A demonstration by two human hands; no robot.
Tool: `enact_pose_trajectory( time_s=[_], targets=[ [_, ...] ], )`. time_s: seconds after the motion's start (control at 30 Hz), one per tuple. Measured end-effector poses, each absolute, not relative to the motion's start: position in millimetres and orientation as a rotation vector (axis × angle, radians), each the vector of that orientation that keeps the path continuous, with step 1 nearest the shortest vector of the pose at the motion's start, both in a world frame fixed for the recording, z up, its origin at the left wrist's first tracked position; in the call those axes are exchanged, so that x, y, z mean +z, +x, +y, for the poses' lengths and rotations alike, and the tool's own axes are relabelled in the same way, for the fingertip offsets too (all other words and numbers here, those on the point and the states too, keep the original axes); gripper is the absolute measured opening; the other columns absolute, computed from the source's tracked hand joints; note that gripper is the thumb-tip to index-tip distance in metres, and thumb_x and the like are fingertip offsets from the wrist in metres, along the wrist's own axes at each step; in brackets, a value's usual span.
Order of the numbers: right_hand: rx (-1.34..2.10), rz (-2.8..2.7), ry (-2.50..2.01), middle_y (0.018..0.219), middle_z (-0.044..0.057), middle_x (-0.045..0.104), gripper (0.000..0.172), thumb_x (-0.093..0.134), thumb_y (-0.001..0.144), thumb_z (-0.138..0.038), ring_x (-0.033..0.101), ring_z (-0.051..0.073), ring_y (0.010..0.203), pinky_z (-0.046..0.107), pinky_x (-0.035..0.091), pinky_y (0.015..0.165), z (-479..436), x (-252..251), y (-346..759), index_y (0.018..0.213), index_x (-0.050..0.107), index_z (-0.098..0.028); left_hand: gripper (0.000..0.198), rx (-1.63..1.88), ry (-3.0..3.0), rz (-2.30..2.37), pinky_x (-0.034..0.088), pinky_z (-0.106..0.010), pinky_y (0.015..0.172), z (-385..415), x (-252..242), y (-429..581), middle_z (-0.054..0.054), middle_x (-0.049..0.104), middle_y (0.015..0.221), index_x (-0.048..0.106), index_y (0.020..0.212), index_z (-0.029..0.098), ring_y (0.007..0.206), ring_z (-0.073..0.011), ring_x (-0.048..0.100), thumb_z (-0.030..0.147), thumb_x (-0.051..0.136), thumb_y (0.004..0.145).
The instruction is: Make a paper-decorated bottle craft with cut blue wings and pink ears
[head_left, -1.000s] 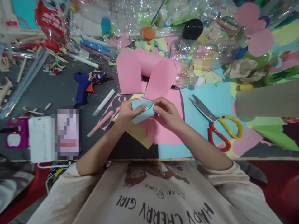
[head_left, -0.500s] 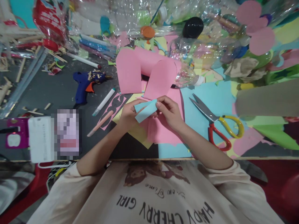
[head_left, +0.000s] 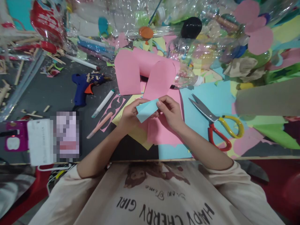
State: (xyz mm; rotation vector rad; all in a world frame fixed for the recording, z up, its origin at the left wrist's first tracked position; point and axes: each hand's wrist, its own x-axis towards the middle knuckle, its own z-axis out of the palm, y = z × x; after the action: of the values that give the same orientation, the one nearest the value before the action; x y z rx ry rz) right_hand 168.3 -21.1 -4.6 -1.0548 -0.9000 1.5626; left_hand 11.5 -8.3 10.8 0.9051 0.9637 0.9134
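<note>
One blue paper (head_left: 147, 111), left hand (head_left: 128, 115) partly hidden

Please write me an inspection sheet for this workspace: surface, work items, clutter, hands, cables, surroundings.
Surface: dark table, strewn with coloured paper and wood bits.
Work items: folded light blue paper in the hands; scissors to the right, blades slightly parted, partly on a light blue sheet.
Clutter: glue gun and white marker at left; red-labelled bottle at far left.
Hands: left hand and right hand both grip the folded paper.
Cables: black cable at far left; white cord at the near edge.
Surroundings: something red beyond the near edge, unclear what.
</note>
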Motion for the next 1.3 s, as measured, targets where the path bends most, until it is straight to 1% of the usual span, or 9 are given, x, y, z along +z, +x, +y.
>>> enact_pose_trajectory(
  time_s=[0.2, 0.3, 0.47, 0.7, 0.97, 1.1, 1.17, 1.23, 1.3],
  targets=[
    [1.468, -0.914, -1.128, 0.053, -0.009, 0.052, 0.041, 0.073, 0.074, -0.058, 0.054, 0.008, 0.046, 0.023, 0.044, 0.048, -18.1, -1.3, 171.2, 0.074, 0.053, -0.023, 0.044, 0.92, 0.971, 1.098, 0.054, -0.023, 0.056, -10.7, 11.4, 10.6, 0.001, 0.069, 0.067, 0.065, 0.085, 0.017, 0.057, -0.0123, 0.066, 0.049, 0.084, 0.062],
    [1.465, -0.891, -1.11, 0.055, -0.009, 0.052, 0.041, 0.074, 0.073, -0.056, 0.054, 0.007, 0.046, 0.022, 0.044, 0.047, -17.9, -1.0, 170.3, 0.074, 0.052, -0.023, 0.042, 0.901, 0.976, 1.075, 0.055, -0.024, 0.059, -10.6, 11.2, 11.5, -0.001, 0.071, 0.071, 0.065, 0.086, 0.017, 0.061, -0.0126, 0.068, 0.045, 0.085, 0.062],
    [1.452, -0.893, -1.129, 0.057, -0.009, 0.052, 0.042, 0.073, 0.074, -0.059, 0.054, 0.007, 0.046, 0.023, 0.044, 0.046, -17.8, -0.8, 169.4, 0.075, 0.05, -0.024, 0.046, 0.888, 0.987, 1.005, 0.057, -0.025, 0.063, -10.4, 10.1, 11.8, -0.002, 0.072, 0.076, 0.064, 0.087, 0.017, 0.065, -0.014, 0.07, 0.05, 0.084, 0.062],
    [1.453, -0.881, -1.102, 0.056, -0.009, 0.051, 0.04, 0.074, 0.074, -0.056, 0.052, 0.007, 0.045, 0.024, 0.044, 0.047, -16.9, -1.6, 170.6, 0.075, 0.051, -0.024, 0.037, 0.87, 1.093, 0.958, 0.06, -0.028, 0.073, -12.7, 5.4, 8.6, -0.003, 0.073, 0.084, 0.066, 0.096, 0.017, 0.073, -0.0151, 0.072, 0.044, 0.079, 0.073],
    [1.437, -0.879, -1.131, 0.057, -0.009, 0.05, 0.043, 0.074, 0.072, -0.059, 0.051, 0.007, 0.044, 0.024, 0.044, 0.046, -17.2, -1.9, 170.7, 0.075, 0.049, -0.024, 0.037, 0.849, 1.191, 0.962, 0.059, -0.028, 0.077, -13.0, 6.2, 5.3, -0.006, 0.074, 0.092, 0.067, 0.1, 0.018, 0.078, -0.0161, 0.072, 0.048, 0.073, 0.079],
    [1.42, -0.887, -1.136, 0.057, -0.009, 0.049, 0.044, 0.073, 0.072, -0.06, 0.05, 0.007, 0.044, 0.024, 0.044, 0.047, -16.9, -0.8, 170.9, 0.075, 0.048, -0.025, 0.047, 0.849, 1.093, 0.885, 0.059, -0.031, 0.076, -13.8, 2.6, 1.8, -0.008, 0.074, 0.09, 0.068, 0.103, 0.017, 0.082, -0.0205, 0.073, 0.06, 0.059, 0.085],
    [1.42, -0.88, -1.138, 0.057, -0.009, 0.05, 0.043, 0.074, 0.072, -0.06, 0.05, 0.007, 0.044, 0.024, 0.044, 0.047, -17.0, -0.6, 170.9, 0.075, 0.048, -0.025, 0.056, 0.847, 1.044, 0.838, 0.059, -0.033, 0.073, -13.8, 0.3, 0.5, -0.009, 0.074, 0.09, 0.068, 0.106, 0.016, 0.081, -0.0224, 0.073, 0.067, 0.054, 0.084],
    [1.429, -0.868, -1.131, 0.057, -0.009, 0.05, 0.043, 0.074, 0.072, -0.059, 0.051, 0.007, 0.044, 0.024, 0.043, 0.047, -17.3, -0.4, 171.0, 0.075, 0.049, -0.025, 0.063, 0.834, 1.076, 0.864, 0.059, -0.031, 0.072, -13.3, -0.1, 0.6, -0.01, 0.074, 0.094, 0.066, 0.11, 0.016, 0.081, -0.0221, 0.073, 0.069, 0.062, 0.077],
    [1.438, -0.85, -1.117, 0.058, -0.009, 0.05, 0.042, 0.075, 0.072, -0.058, 0.051, 0.007, 0.044, 0.024, 0.043, 0.047, -17.6, 0.2, 171.1, 0.074, 0.049, -0.025, 0.063, 0.817, 1.133, 0.963, 0.059, -0.027, 0.07, -12.5, 1.2, 2.2, -0.009, 0.073, 0.099, 0.063, 0.113, 0.017, 0.078, -0.0196, 0.074, 0.065, 0.071, 0.072]
  ],
)
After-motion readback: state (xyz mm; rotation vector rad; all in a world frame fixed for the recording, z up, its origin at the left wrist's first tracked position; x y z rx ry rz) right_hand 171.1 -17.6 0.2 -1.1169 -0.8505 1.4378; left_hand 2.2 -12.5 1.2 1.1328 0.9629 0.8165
